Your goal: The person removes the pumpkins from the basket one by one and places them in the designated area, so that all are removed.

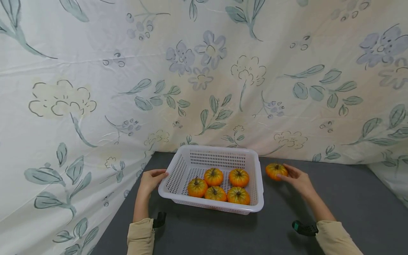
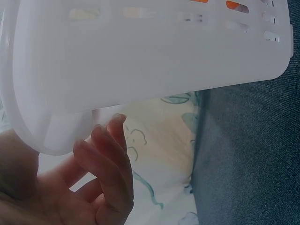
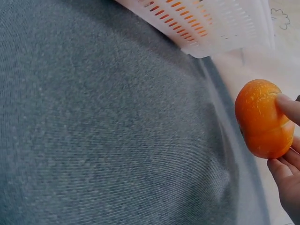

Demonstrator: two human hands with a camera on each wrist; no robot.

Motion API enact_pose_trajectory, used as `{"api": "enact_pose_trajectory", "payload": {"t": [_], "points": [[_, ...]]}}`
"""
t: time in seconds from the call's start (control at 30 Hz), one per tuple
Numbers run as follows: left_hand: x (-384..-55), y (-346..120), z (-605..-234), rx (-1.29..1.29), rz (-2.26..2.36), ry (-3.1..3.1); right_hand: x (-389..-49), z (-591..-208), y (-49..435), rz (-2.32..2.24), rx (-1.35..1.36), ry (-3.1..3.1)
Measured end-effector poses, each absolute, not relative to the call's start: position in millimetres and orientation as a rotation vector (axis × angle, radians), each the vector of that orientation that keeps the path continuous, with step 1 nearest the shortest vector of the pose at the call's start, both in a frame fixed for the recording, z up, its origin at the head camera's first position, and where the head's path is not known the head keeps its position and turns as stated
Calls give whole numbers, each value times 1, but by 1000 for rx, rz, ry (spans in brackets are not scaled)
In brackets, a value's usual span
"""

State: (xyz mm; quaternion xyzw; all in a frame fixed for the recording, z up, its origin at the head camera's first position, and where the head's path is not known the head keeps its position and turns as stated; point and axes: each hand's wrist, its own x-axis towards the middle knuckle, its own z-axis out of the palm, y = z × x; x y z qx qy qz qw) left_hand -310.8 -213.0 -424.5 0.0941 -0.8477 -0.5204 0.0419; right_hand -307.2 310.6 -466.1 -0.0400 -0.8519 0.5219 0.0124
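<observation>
A white plastic basket [image 1: 220,150] with slotted walls stands on the dark table, several small orange pumpkins [image 1: 238,195] lying inside it. My left hand [image 1: 151,181] grips the basket's left rim; up close in the left wrist view, the curled fingers [image 2: 110,173] come up under the rim of the white basket [image 2: 140,61]. Right of the basket, my right hand [image 1: 298,180] pinches another small pumpkin [image 1: 275,171] between thumb and fingers. That pumpkin [image 3: 262,119] shows its smooth orange side in the right wrist view, with the thumb [image 3: 289,108] against it.
The dark grey table [image 1: 204,233] runs up to a hanging cloth [image 1: 204,106] printed with flowers and leaves, behind and at the left. Black straps [image 1: 306,229] sit at both wrists, by beige sleeves [image 1: 338,237].
</observation>
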Motion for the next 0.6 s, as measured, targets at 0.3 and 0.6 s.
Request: {"api": "enact_pose_trajectory", "payload": {"t": [0.3, 0.6], "points": [[-311, -213, -425, 278, -1591, -2588, -308, -476, 313, 1638, -149, -2668], [-313, -213, -427, 285, -1597, -2590, -307, -483, 313, 1639, -152, -2672]]}}
